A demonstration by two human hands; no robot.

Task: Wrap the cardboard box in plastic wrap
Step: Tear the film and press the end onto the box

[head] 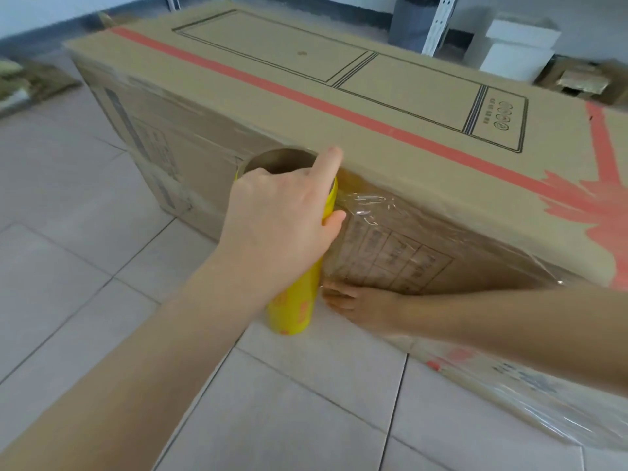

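A long cardboard box (339, 79) filled the upper and right of the frame, lying on a tiled floor (85, 266). Clear plastic wrap (390, 239) clung to its near side at centre right, running from a yellow roll (292, 314) held upright beside the box at centre. The person's left hand (282, 226) gripped the roll's top, fingers curled round it and index finger straight, probably to steady it. The right hand (363, 304), low and right of centre, lay flat with straight fingers on the wrap, apparently pinning it.
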